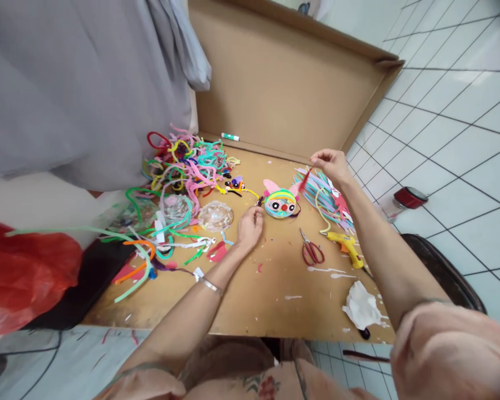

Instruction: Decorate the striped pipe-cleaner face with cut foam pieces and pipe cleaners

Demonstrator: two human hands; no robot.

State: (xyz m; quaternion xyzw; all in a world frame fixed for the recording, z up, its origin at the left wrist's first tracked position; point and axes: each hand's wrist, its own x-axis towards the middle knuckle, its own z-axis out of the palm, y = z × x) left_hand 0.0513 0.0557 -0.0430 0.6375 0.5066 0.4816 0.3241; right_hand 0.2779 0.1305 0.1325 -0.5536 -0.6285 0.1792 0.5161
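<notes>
My right hand (pixel 332 165) is raised over the cardboard work surface (pixel 270 289), pinching a short red pipe cleaner piece (pixel 305 179) that hangs toward a round striped craft face (pixel 280 202) with pink ears. My left hand (pixel 250 226) rests on the cardboard just left of that face, fingers curled in a loose fist; whether it holds anything I cannot make out. Behind the face lies a bundle of coloured pipe cleaners (pixel 329 197).
A tangled heap of pipe cleaners (pixel 183 166) and two clear domes (pixel 215 215) lie at left. Red scissors (pixel 311 251), a yellow glue gun (pixel 348 245) and crumpled tissue (pixel 361 306) lie at right. A cardboard wall (pixel 283 83) stands behind; a red-lidded jar (pixel 404 201) sits on the tiled floor.
</notes>
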